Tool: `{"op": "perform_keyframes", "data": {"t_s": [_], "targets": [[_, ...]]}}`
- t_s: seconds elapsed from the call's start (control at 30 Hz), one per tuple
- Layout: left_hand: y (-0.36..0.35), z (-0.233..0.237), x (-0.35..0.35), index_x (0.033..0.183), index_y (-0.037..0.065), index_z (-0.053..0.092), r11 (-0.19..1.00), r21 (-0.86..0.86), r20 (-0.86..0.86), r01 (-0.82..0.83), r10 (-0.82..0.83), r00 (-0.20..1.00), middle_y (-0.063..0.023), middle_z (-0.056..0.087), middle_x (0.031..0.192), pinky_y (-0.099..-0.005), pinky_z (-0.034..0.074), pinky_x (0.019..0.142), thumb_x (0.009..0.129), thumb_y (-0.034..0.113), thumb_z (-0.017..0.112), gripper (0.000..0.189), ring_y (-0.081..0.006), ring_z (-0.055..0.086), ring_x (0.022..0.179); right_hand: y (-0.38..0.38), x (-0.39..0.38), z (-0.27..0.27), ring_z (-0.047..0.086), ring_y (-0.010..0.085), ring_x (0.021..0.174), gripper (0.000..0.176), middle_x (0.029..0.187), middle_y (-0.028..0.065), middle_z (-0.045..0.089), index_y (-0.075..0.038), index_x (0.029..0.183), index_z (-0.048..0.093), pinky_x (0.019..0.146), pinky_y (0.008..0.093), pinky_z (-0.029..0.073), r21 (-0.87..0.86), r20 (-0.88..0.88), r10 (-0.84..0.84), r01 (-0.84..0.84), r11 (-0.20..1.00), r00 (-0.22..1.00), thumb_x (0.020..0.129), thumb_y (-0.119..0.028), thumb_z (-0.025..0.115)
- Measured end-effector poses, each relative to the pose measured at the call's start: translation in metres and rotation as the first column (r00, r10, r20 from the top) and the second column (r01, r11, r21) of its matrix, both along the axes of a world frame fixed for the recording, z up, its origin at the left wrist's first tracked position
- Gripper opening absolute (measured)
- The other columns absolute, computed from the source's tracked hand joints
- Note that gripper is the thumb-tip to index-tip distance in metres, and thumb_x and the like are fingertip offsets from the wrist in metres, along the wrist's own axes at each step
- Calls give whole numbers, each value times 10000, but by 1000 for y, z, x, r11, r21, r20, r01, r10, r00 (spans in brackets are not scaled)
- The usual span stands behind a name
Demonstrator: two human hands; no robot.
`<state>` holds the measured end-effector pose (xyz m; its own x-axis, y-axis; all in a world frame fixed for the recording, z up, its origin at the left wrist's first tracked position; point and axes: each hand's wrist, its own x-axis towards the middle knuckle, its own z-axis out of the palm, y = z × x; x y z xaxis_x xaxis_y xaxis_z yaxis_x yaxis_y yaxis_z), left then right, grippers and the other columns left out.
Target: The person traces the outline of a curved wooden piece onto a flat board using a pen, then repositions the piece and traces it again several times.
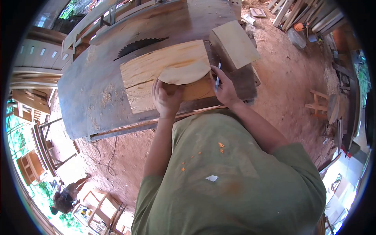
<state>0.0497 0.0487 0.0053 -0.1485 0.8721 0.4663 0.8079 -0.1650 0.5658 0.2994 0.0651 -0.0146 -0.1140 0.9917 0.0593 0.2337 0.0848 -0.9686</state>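
My left hand (167, 101) grips the left end of a thin curved wooden piece (185, 74), with its fingers wrapped on the edge. At the piece's right end is my right hand (226, 89), closed around a pen (217, 78) that points up and away; its fingertips also touch the piece. Under the curved piece lies a flat wooden board (143, 72) with a long dark crack and a faint curved line on its lower part. The board rests on the saw table (80, 100).
A toothed circular saw blade (137, 47) rises from the table just beyond the board. A thick wooden block (235, 44) sits to the right. Sawdust (106, 97) lies at left. Planks (297, 15) lean far right; another person (66, 197) is at lower left.
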Motion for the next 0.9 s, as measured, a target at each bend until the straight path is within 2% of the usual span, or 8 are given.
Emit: {"op": "perform_keyframes", "data": {"t_s": [0.1, 0.17, 0.37, 0.5, 0.6, 0.67, 0.77, 0.9], "targets": [[1, -1, 1, 1291, -15, 664, 1000, -2, 60, -31, 31, 998, -193, 700, 1304, -534, 504, 1072, 679, 306, 969, 755, -445, 637, 1237, 2, -1, -5, 681, 305, 1251, 493, 1389, 223, 670, -20, 1485, 545, 1031, 360, 524, 11, -34, -15, 16, 1000, 999, 1012, -75, 675], [0, -2, 0, 1285, -24, 670, 1000, 1, 29, -20, 20, 999, -192, 705, 1302, -534, 502, 1069, 678, 307, 969, 754, -444, 640, 1232, 2, 0, -6, 614, 130, 1173, 483, 1345, 125, 685, -17, 1503, 540, 1030, 296, 500, 87, -2, 17, -17, 996, 1000, 1039, -63, 670], [0, 1, -2, 1304, -29, 669, 1000, -28, -14, -5, 4, 1000, -187, 706, 1316, -530, 488, 1079, 682, 318, 963, 770, -438, 641, 1237, -1, -1, -1, 617, 125, 1152, 468, 1333, 102, 691, -33, 1490, 562, 1010, 285, 499, -25, -11, 2, -2, 1000, 1000, 1037, -69, 678], [1, 2, -2, 1299, -28, 677, 999, -38, -6, -4, 4, 1000, -193, 705, 1322, -531, 482, 1084, 685, 321, 960, 761, -439, 637, 1248, 0, -1, -4, 619, 124, 1144, 467, 1315, 88, 696, -33, 1491, 561, 1000, 280, 498, -9, -18, 6, -7, 1000, 1000, 1039, -66, 675], [1, 3, -2, 1306, -11, 677, 1000, -6, -7, 10, -10, 1000, -231, 708, 1263, -499, 508, 1036, 733, 296, 954, 707, -435, 653, 1178, 0, -1, -2, 620, 125, 1143, 465, 1317, 82, 694, -32, 1491, 560, 1005, 280, 498, 37, -21, 7, -6, 999, 1000, 1042, -64, 674], [1, 3, -2, 1309, -15, 675, 1000, 25, -41, 14, -13, 999, -230, 709, 1268, -500, 507, 1039, 733, 301, 955, 714, -434, 654, 1187, 0, 1, -2, 651, 175, 1093, 475, 1432, 157, 673, -25, 1448, 581, 969, 304, 529, -56, -32, 8, -10, 998, 999, 1007, -114, 735], [1, 4, -2, 1312, -20, 671, 1000, 23, -45, 9, -8, 999, -230, 710, 1269, -500, 508, 1040, 732, 299, 954, 719, -430, 654, 1195, 1, -1, -7, 647, 167, 1094, 469, 1431, 151, 673, -29, 1446, 585, 967, 301, 528, 9, -59, -6, 7, 1000, 998, 1009, -116, 732], [1, 7, -1, 1308, -22, 671, 1000, 11, -41, 20, -20, 999, -236, 708, 1269, -504, 515, 1033, 732, 291, 951, 713, -430, 655, 1196, 1, -1, -6, 648, 166, 1092, 468, 1436, 150, 670, -31, 1446, 584, 964, 300, 528, 7, -47, -3, 3, 1000, 999, 1008, -109, 731]]}}
